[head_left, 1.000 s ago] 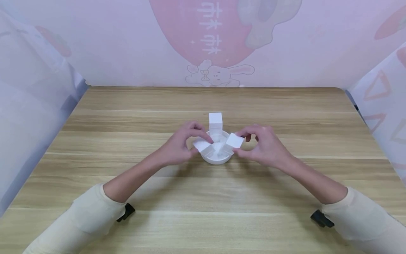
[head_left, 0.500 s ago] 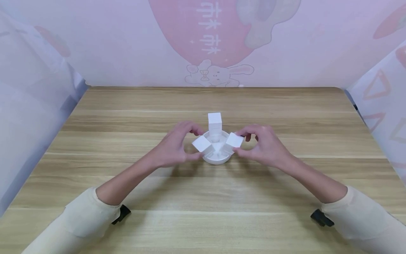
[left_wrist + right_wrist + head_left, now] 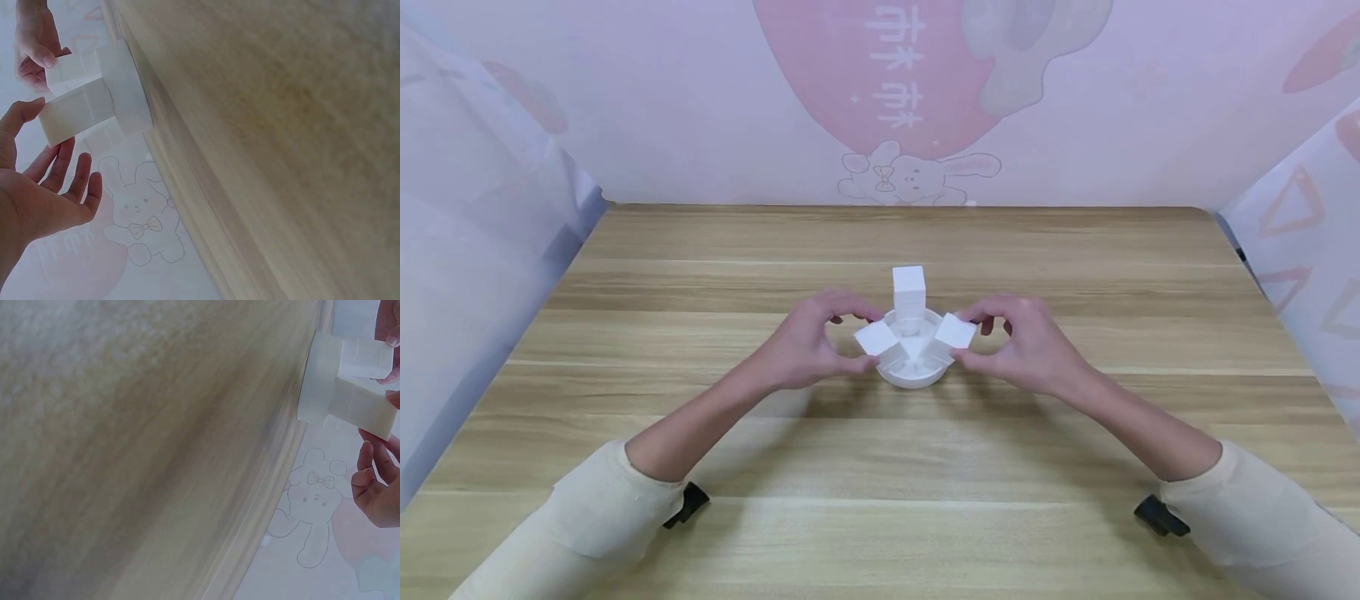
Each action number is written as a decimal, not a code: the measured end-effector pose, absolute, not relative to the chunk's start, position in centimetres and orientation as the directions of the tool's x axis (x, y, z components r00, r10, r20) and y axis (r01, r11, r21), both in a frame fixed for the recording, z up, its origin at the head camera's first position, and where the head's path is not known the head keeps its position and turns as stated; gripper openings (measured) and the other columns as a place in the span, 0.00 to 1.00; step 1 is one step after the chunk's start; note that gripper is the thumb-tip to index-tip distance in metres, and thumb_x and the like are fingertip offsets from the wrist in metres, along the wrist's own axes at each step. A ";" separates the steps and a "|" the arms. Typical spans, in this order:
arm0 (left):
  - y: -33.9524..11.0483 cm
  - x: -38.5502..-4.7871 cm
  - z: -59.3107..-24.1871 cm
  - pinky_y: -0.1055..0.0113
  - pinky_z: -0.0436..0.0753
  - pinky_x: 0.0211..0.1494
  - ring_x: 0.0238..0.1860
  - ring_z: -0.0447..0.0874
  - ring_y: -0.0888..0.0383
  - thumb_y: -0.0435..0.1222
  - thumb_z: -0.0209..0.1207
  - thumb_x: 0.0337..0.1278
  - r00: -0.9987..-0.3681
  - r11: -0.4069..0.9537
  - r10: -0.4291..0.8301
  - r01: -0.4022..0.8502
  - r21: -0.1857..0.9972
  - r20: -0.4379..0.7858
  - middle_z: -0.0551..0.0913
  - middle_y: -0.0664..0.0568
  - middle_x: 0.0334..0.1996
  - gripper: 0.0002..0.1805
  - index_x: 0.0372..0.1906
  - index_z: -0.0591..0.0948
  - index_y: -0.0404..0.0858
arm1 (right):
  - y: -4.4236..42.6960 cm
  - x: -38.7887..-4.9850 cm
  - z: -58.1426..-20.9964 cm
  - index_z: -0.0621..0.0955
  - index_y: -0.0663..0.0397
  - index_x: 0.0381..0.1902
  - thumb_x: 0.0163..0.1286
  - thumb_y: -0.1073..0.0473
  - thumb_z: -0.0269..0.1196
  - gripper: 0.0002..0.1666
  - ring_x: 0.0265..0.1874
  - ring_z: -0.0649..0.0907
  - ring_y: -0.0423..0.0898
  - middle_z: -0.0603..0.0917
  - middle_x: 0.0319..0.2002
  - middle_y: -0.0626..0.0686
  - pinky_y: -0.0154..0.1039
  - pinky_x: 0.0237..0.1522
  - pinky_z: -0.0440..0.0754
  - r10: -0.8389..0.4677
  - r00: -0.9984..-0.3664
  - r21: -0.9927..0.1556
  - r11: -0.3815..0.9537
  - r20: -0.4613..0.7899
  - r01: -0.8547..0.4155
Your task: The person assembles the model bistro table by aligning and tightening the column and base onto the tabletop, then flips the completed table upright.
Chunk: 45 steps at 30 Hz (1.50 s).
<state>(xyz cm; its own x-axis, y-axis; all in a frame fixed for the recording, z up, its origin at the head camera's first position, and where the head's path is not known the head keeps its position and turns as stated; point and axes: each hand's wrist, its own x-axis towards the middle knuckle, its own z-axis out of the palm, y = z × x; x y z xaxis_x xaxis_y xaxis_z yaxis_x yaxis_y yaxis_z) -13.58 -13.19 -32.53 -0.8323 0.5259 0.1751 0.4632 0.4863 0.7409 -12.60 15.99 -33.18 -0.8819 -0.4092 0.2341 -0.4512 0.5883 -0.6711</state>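
Observation:
A white round dish-like holder (image 3: 912, 382) stands mid-table, with three white square-topped blocks upright in it, leaning outward at the left and right. My left hand (image 3: 801, 346) pinches the left block (image 3: 877, 337) by opposite edges, between thumb and fingertips. In the left wrist view, the thumb and a finger touch this block (image 3: 78, 111) while the other fingers are loosely bent. Across from it, my right hand (image 3: 1030, 346) pinches the right block (image 3: 957, 332) between thumb and fingers. Neither hand touches the back block (image 3: 909, 285). What the blocks' lower ends look like is partly hidden.
The wood-grain table (image 3: 880, 517) runs out on all sides of the holder. Behind it rises a pale printed backdrop (image 3: 700, 108), with further white printed sheets at left and right. A black device (image 3: 687, 505) sits at each sleeve cuff.
One second ago my left index finger lay across the left block's top. It has drawn back to the left, and thumb and fingertips now hold the block's edges. My right hand stays put.

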 end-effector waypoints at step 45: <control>-14.2 -14.5 -32.6 0.42 0.75 0.59 0.56 0.82 0.44 0.33 0.80 0.43 -0.829 0.475 0.551 0.403 0.782 0.093 0.88 0.49 0.49 0.32 0.58 0.84 0.34 | 16.8 -12.7 -32.3 0.87 0.58 0.55 0.50 0.53 0.84 0.34 0.40 0.82 0.54 0.91 0.45 0.51 0.41 0.36 0.73 -0.447 -0.885 -0.658 0.628 0.131 -0.415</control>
<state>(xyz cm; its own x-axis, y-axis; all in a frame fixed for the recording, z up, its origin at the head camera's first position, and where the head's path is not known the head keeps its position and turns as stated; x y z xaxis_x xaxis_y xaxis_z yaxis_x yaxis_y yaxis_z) -14.49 -14.23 -32.56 -0.8292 0.5511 0.0932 0.4034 0.4747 0.7822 -12.67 16.80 -32.34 -0.8849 -0.4469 0.1314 -0.4150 0.6281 -0.6583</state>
